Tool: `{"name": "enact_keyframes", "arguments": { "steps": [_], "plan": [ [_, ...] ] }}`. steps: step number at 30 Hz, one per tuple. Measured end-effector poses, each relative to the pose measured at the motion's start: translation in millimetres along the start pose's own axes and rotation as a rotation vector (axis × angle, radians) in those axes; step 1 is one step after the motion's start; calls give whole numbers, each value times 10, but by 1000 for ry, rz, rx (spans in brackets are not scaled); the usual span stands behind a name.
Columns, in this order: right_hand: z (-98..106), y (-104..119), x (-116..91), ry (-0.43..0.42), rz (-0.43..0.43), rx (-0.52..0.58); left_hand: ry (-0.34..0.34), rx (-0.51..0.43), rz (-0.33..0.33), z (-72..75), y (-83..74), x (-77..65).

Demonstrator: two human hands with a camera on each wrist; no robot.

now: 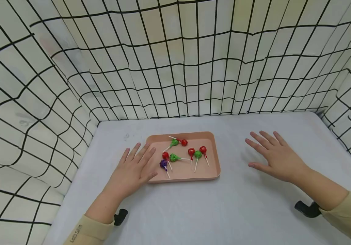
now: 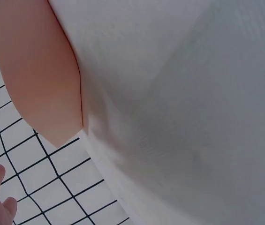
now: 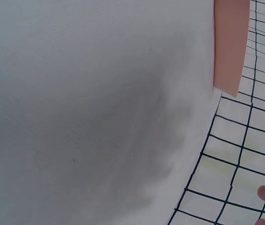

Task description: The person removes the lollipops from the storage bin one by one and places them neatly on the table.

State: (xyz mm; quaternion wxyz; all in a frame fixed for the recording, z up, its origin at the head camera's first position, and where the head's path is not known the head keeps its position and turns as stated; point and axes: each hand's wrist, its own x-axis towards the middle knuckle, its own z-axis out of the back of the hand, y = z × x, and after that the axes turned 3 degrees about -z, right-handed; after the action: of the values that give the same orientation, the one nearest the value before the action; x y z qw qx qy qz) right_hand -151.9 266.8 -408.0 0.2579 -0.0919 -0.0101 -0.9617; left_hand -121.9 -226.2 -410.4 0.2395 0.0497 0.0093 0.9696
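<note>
Both hands were spread over the white table (image 1: 236,214), palms down. The left hand (image 1: 133,173), fingers extended and slightly parted, overlapped the left side of the pink tray (image 1: 204,173) in the head view; contact could not be told. It had hold of nothing. The right hand (image 1: 277,158), also splayed wide with thumb apart, held nothing and was to the right of the tray, well apart from it. The tray lay flat around the middle of the table, toward the far edge, where a grid-patterned wall (image 1: 193,75) rose. In it lay eight lollipops (image 1: 191,151): a red and a green at the far side, sticks crossing; a red, a green and the purple lollipop (image 1: 163,164) bunched at left; two reds with a green between them at right, sticks toward the near side. Handling, judged by eye: each lollipop should be light, with a hard, round head, shiny and perhaps slippery; the thin stick looked the better place for a fingertip pinch, though it might bend. The tray appeared stiff, smooth and light; the raised short sides would suit a two-handed hold, kept level since the lollipops could roll.
</note>
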Motion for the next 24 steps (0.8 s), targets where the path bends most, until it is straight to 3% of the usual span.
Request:
{"name": "enact_keyframes", "arguments": {
  "steps": [16, 24],
  "plan": [
    [-85, 67, 202, 82, 135, 178, 41, -105, 61, -32, 62, -74],
    [-95, 118, 325, 105, 125, 214, 33, -128, 83, -39, 106, -103]
  ]
}}
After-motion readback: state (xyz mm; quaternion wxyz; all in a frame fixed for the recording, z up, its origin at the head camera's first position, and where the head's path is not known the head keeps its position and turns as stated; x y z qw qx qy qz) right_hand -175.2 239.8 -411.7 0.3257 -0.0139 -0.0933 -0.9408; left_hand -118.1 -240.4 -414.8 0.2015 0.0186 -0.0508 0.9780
